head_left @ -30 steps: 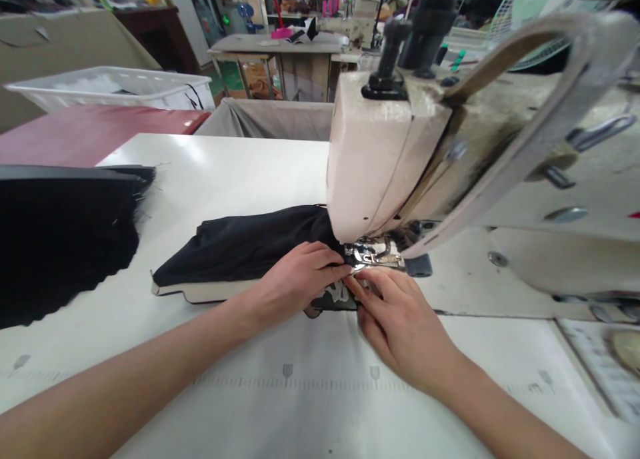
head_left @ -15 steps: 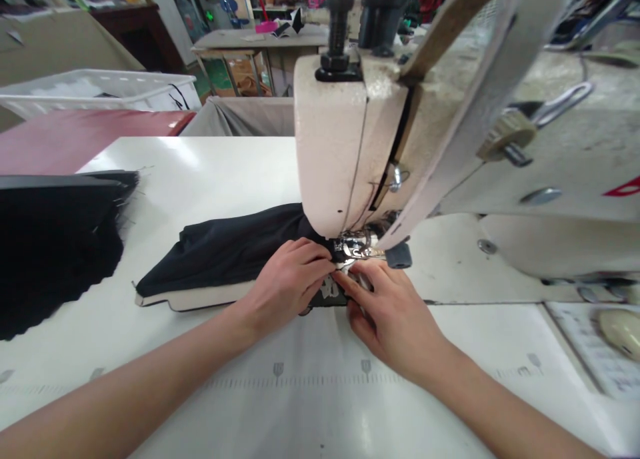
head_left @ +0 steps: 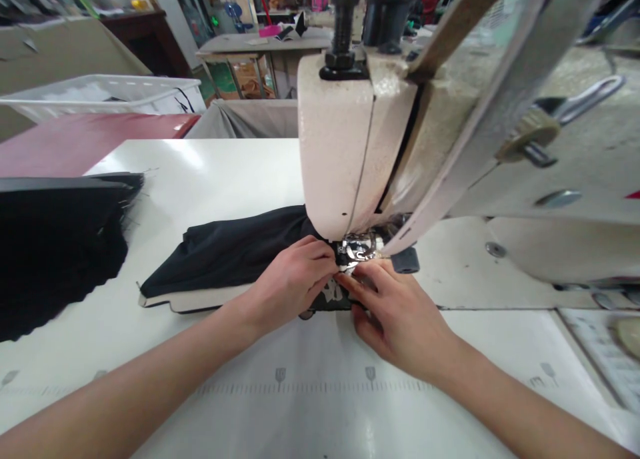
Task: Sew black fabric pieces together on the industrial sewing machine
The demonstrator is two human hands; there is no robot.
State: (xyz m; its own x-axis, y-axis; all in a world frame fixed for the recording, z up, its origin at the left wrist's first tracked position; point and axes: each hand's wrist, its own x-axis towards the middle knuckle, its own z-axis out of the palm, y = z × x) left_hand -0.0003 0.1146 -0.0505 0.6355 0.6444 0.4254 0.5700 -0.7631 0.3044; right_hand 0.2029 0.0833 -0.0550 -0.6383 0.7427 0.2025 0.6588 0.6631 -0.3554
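Note:
A black fabric piece [head_left: 235, 249] with a cream strip along its near edge lies on the white table, running in under the sewing machine's presser foot [head_left: 361, 249]. Just left of the foot, my left hand [head_left: 295, 282] is closed, its fingertips pinching the fabric. My right hand [head_left: 403, 312] is curled at the front right of the foot, with thumb and fingers closed on the work's edge. The two hands' fingertips nearly meet there. Beneath the fingers, the exact grip and the needle are hidden.
The sewing machine head [head_left: 333, 146] rises directly behind my hands. More black fabric [head_left: 55, 246] with frayed edges lies at left. Beyond it are a red surface [head_left: 125, 127] and a white plastic basket [head_left: 145, 86]. Ruler marks [head_left: 325, 386] run along the table's near side.
The view has shifted slightly, so the scene sits a little further right and lower. Both hands stay at the presser foot, with hardly any movement against the fabric.

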